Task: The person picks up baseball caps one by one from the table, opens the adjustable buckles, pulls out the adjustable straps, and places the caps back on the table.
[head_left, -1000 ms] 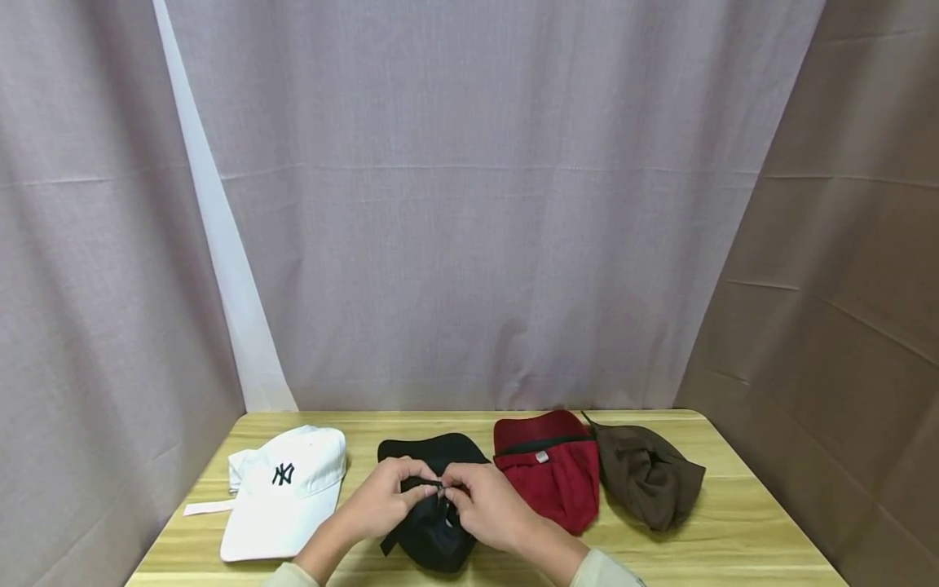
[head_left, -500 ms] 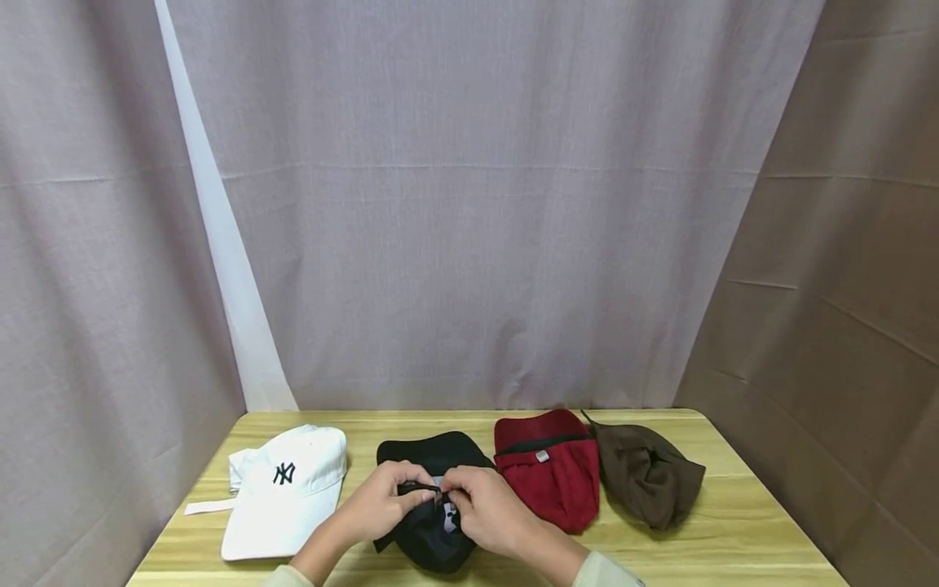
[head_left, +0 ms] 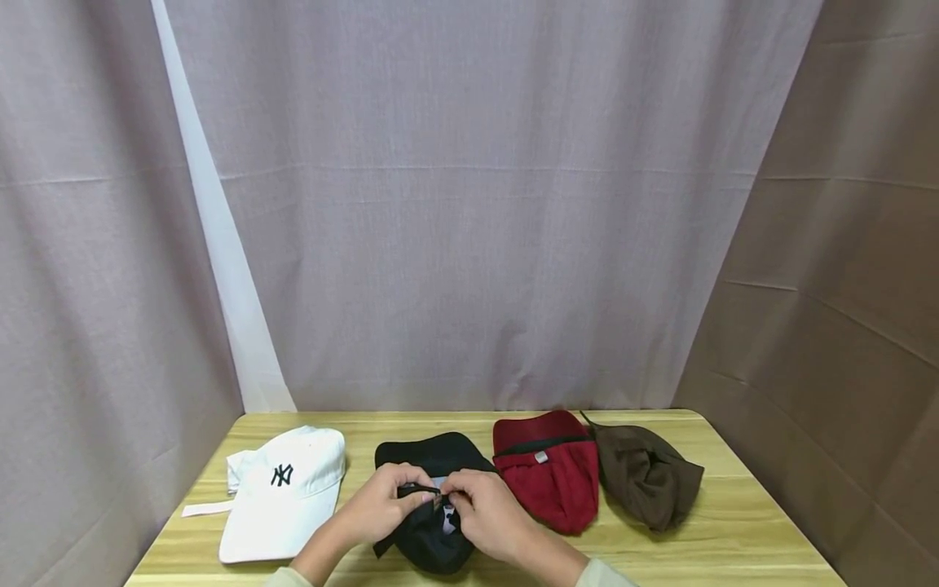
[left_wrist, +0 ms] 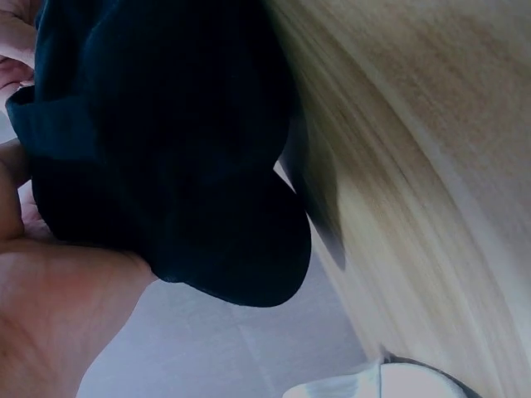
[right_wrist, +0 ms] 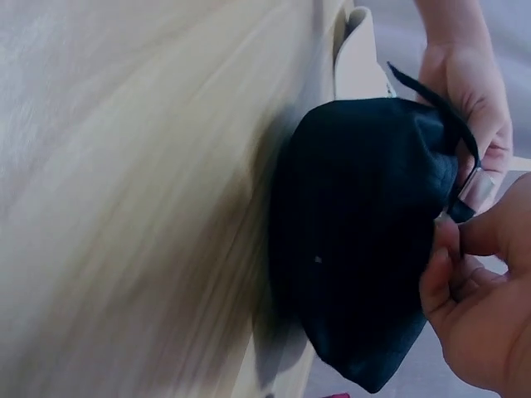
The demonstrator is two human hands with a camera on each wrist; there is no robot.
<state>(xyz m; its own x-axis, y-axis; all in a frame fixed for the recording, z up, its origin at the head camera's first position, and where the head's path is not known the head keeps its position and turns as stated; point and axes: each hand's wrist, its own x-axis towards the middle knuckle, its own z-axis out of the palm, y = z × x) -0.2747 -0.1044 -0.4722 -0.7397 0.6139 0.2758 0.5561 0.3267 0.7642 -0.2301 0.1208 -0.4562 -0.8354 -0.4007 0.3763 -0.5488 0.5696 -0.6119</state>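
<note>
A black cap (head_left: 433,546) stands at the middle of the table, its brim (head_left: 433,450) toward the back and its opening facing up. Both hands meet over its adjustment strap (head_left: 416,489). My left hand (head_left: 385,501) pinches the strap from the left, while my right hand (head_left: 487,509) pinches it just across, fingertips close together. In the right wrist view, a metal buckle (right_wrist: 479,189) shows on the strap by the left fingers, and the strap's loose end (right_wrist: 406,79) sticks out past them. A pale patch (head_left: 449,518) shows inside the cap.
A white cap (head_left: 286,497) with a dark emblem lies on the left, its strap (head_left: 207,509) sticking out. Right of the black cap are a red cap (head_left: 561,489) and a crumpled brown cap (head_left: 649,477), side by side. Grey curtains (head_left: 469,244) enclose the wooden table (head_left: 734,538).
The hands stay nearly in place at the strap. More of the pale patch inside the black cap shows between them, and the strap's loose end has shifted slightly left.
</note>
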